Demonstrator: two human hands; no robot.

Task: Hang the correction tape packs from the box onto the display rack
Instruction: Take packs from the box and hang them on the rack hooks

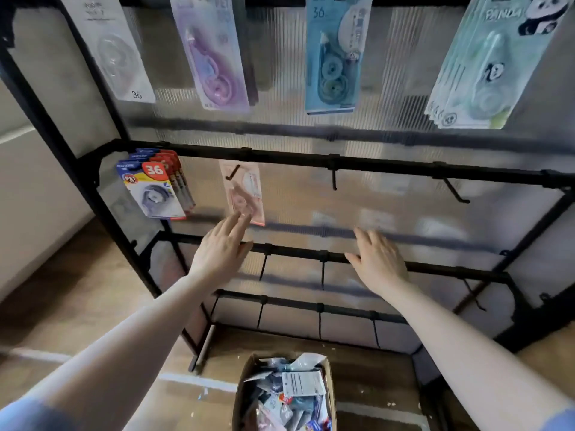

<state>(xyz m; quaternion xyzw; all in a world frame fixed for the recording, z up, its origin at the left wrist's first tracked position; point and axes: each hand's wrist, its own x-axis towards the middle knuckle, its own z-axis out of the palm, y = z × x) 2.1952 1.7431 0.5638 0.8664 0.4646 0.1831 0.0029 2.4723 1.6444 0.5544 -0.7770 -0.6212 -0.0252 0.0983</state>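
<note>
While both our hands are spread and holding nothing, the pink pack (243, 194) hangs on the second hook from the left end of the display rack's (342, 164) middle bar. Our left hand (221, 248) has its fingers loose, the tips touching or just short of that pack's lower edge; blur hides which. Our right hand (378, 259) lies flat and released over the bar below, palm toward the panel.

We judge the pink pack to be seated, so the step in hand is going back to the box (284, 396) on the floor by the rack's lower front edge, which remains full of mixed packs. To do it well, we should draw out one pack by its card top, turn the hang hole upward, and choose a bare hook (334, 178) further right along the middle bar.

At the left end of the same bar hangs a bunch of red-and-blue packs (155, 185). Along the top bar hang a white pack (116, 48), a purple one (211, 54), a blue one (334, 54) and panda packs (479, 66). Bare hooks jut from the lower bars between us and the box; our forearms should clear them coming down.
</note>
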